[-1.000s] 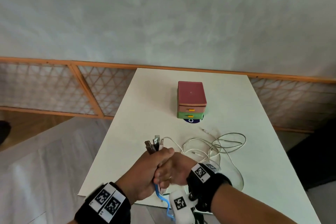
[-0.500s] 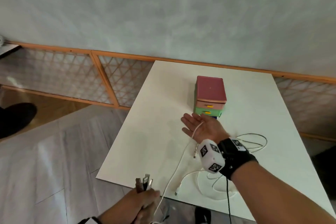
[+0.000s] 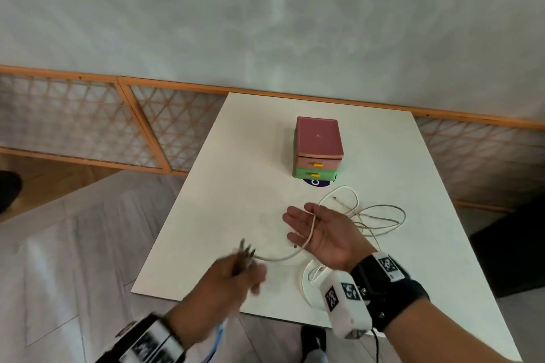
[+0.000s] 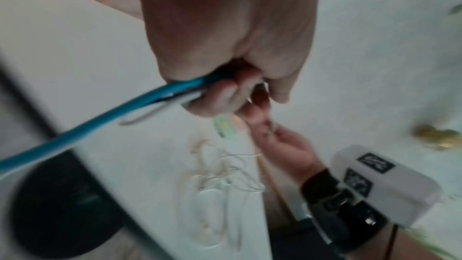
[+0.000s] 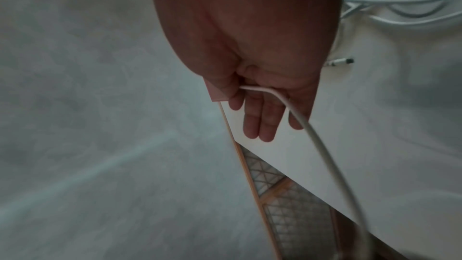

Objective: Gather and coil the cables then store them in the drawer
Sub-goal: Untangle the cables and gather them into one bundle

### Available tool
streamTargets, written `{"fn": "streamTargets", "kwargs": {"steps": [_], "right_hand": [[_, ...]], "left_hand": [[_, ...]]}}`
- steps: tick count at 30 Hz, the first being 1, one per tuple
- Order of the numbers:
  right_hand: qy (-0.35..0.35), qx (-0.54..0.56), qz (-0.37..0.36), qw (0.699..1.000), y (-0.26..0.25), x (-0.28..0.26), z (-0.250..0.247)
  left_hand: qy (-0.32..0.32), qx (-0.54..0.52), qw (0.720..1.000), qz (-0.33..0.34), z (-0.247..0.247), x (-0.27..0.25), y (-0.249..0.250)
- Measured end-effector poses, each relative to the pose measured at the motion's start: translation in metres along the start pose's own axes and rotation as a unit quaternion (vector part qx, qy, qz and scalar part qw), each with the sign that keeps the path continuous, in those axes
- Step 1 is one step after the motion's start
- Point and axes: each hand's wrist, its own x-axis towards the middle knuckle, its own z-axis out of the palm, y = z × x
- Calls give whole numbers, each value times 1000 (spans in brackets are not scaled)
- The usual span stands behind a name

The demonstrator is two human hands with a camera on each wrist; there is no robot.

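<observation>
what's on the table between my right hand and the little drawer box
A white cable loops there, beside bare table, between the right hand and the drawer box; head view.

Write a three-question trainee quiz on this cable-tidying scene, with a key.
1. True or false: both drawers of the drawer box are shut.
2. Which hand grips the blue cable? A) left hand B) right hand
3. Fill in: the white cable runs across the right hand's open ____.

Key: 1 true; 2 A; 3 palm.
</observation>
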Motion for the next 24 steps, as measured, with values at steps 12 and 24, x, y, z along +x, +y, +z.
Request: {"fn": "streamTargets", "kwargs": {"steps": [12,24], "right_hand": [[-51,-28,-7,998,2,-41,-9],[23,-61,45,997,-67,-37,-42]], "left_hand": [[-82,102,987,91,63,48,35],[-152,284,946,9,5,-6,-39]]}}
